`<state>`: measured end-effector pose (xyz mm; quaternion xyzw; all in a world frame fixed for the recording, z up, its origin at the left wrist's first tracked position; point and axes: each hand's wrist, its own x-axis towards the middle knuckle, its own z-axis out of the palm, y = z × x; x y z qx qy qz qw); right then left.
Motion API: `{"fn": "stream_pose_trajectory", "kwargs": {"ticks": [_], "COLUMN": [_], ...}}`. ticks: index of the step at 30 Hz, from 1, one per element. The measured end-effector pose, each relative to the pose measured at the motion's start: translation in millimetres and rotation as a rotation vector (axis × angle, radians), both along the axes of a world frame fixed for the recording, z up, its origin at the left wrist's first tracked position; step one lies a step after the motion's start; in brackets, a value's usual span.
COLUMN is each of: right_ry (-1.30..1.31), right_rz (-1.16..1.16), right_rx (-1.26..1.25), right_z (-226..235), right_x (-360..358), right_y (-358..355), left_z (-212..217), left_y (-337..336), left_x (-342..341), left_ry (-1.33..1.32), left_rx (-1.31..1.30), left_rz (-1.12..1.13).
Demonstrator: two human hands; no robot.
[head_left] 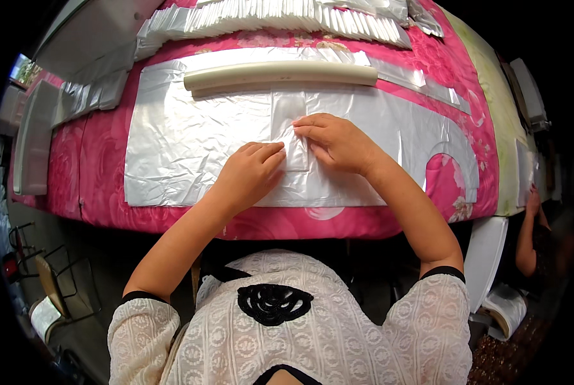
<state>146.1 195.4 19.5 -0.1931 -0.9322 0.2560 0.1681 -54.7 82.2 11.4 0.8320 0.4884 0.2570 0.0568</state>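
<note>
A whitish-silver sheet of thin plastic, shaped like a carrier bag with a rounded handle cutout at its right end [203,141], lies flat and creased before me. On its middle is a narrow folded strip of the same plastic [290,106]. My left hand [252,168] is closed, its fingertips pinching at the strip's left edge. From the right, my right hand [338,144] bends over the strip, fingers and thumb closed on its plastic. Just beyond both hands, a long cream-coloured tube [280,75] rests across the sheet.
A pink floral cloth [261,224] covers the table. Rows of folded white plastic pieces [248,19] line its far side. More folded pieces [101,93] lie at the left beside a pale box-like panel [35,138]. Another person's arm [526,237] shows at the far right.
</note>
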Motion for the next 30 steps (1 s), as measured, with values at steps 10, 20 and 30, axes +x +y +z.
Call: {"fn": "stream_pose_trajectory", "kwargs": {"ticks": [10,20,30], "right_ry": [0.121,0.185,0.023], "right_rz": [-0.058,-0.015,-0.307], "right_rx": [0.048,0.117,-0.385], "right_z": [2,-5,6], "right_x": [-2,10,9], "right_y": [-9,-69,-61], "left_z": [-2,7,-1], "left_y": [-7,-40,-37], "left_x": [6,-6,5], "left_ry": [-0.001,-0.139,-0.343], "left_rx": [0.014,-0.043,-0.3], "left_rz": [-0.006,-0.229,0.134]}}
